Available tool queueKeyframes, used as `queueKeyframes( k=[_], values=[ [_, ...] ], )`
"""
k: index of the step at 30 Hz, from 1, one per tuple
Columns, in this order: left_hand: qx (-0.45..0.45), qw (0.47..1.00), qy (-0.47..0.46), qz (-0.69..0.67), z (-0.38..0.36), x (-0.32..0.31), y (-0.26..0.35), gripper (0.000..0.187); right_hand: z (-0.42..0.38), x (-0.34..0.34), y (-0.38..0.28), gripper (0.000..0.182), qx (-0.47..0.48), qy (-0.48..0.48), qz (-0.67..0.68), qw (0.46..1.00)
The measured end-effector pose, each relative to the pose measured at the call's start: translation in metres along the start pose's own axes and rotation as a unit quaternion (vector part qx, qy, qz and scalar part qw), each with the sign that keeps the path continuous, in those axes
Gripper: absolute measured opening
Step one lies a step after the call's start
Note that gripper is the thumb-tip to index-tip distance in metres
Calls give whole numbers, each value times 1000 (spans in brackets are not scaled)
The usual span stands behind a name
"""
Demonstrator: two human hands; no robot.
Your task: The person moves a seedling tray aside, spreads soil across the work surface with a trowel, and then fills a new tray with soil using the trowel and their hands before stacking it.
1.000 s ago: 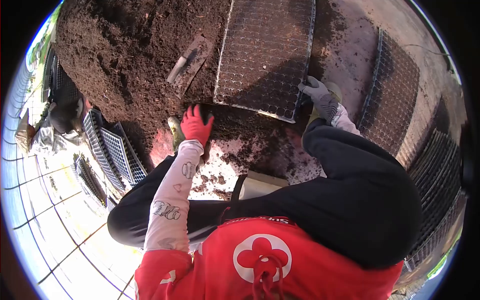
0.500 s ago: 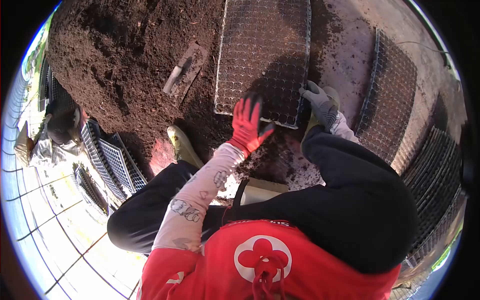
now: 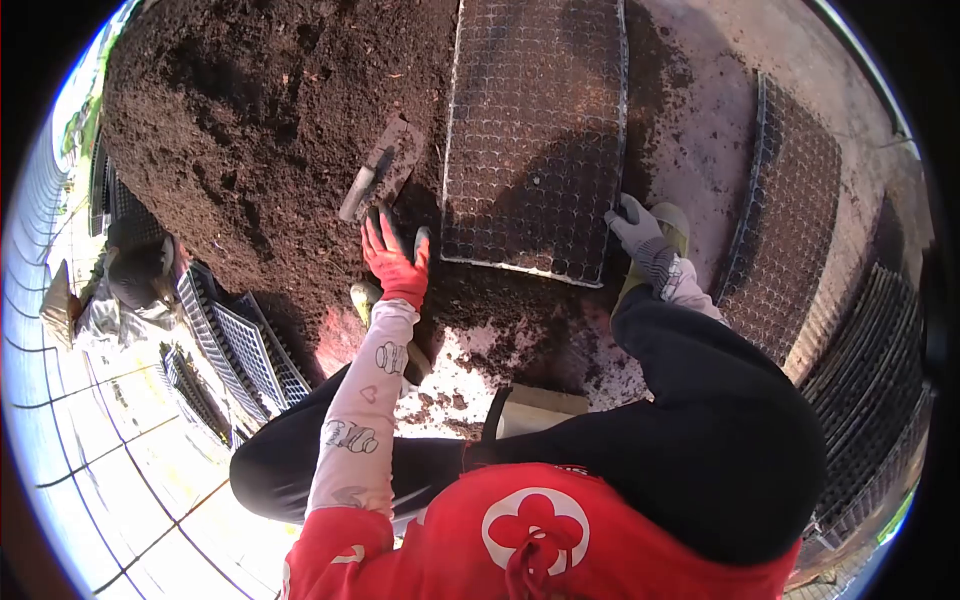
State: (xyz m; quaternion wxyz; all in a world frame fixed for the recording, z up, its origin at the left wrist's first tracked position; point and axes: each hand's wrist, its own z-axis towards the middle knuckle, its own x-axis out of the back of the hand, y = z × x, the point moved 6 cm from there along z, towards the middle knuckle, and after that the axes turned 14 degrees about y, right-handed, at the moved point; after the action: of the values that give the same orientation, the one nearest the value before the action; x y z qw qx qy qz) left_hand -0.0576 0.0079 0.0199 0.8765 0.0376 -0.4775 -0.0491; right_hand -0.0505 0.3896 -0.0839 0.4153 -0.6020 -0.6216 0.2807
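Note:
My left hand [image 3: 397,262], in a red glove with dark fingertips, is open with its fingers spread. Its fingertips are right at the handle of a flat rectangular trowel [image 3: 402,150], which lies on the dark soil. In a grey glove, my right hand [image 3: 640,236] is closed on the right edge of a seedling tray [image 3: 530,266], near its front corner. Dark soil fills the tray's cells, and the cell rims show as a grid.
A large soil heap [image 3: 220,130] rises at the left. Another filled seedling tray [image 3: 785,210] lies at the right, with stacked black trays [image 3: 868,350] nearer. More trays [image 3: 245,340] lean at the left. Beneath me is a pale block-like seat [image 3: 540,410].
My left hand has moved left, from the front edge of the tray to the trowel's handle. My right hand stays at the tray's right edge. The view has shifted slightly.

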Motion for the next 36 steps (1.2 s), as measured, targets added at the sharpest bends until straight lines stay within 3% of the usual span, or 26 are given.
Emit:
queueKeyframes(
  k=[4, 6, 9, 11, 13, 14, 15, 16, 18, 22, 24, 26, 28, 32, 34, 36],
  values=[
    [39, 976, -42, -212, 70, -34, 43, 62, -1, 10, -18, 55, 30, 89, -5, 996],
    [69, 979, -107, -159, 98, -76, 58, 57, 11, 19, -42, 55, 46, 129, 10, 990],
    [117, 963, -237, -57, 128, -134, 75, 63, 30, 36, -62, 55, -23, 176, 6, 984],
    [161, 955, -249, -3, 144, -145, 84, 65, 42, 38, -69, 54, -66, 142, 96, 983],
    [180, 949, -255, -30, 150, -161, 77, 67, 45, 39, -88, 53, -70, 143, 61, 985],
    [177, 958, -225, -24, 151, -167, 69, 58, 45, 38, -91, 53, -73, 129, 24, 989],
    [259, 899, -240, -259, 145, -194, 52, 49, 53, 40, -89, 53, -74, 138, 30, 987],
    [326, 781, -243, -474, 153, -195, 63, 41, 62, 38, -88, 53, -41, 123, 60, 990],
    [392, 656, -335, -551, 160, -164, 82, 29, 67, 37, -89, 53, -10, 109, 92, 990],
    [338, 691, -406, -494, 165, -166, 76, 26, 60, 37, -110, 54, -44, 67, 104, 991],
    [344, 689, -382, -511, 172, -162, 80, 28, 64, 38, -112, 53, -61, 58, 98, 992],
    [342, 674, -330, -565, 183, -153, 91, 28, 70, 42, -116, 53, -3, 71, 141, 988],
    [335, 700, -309, -550, 193, -138, 99, 35, 71, 46, -120, 54, 0, 70, 165, 984],
    [304, 712, -304, -556, 215, -128, 111, 37, 65, 68, -148, 51, 31, 103, 162, 981],
    [305, 702, -303, -568, 227, -124, 124, 38, 64, 88, -152, 51, -3, 138, 151, 979],
    [326, 676, -275, -600, 235, -115, 156, 38, 77, 113, -156, 52, 143, 127, 173, 966]
  ],
)
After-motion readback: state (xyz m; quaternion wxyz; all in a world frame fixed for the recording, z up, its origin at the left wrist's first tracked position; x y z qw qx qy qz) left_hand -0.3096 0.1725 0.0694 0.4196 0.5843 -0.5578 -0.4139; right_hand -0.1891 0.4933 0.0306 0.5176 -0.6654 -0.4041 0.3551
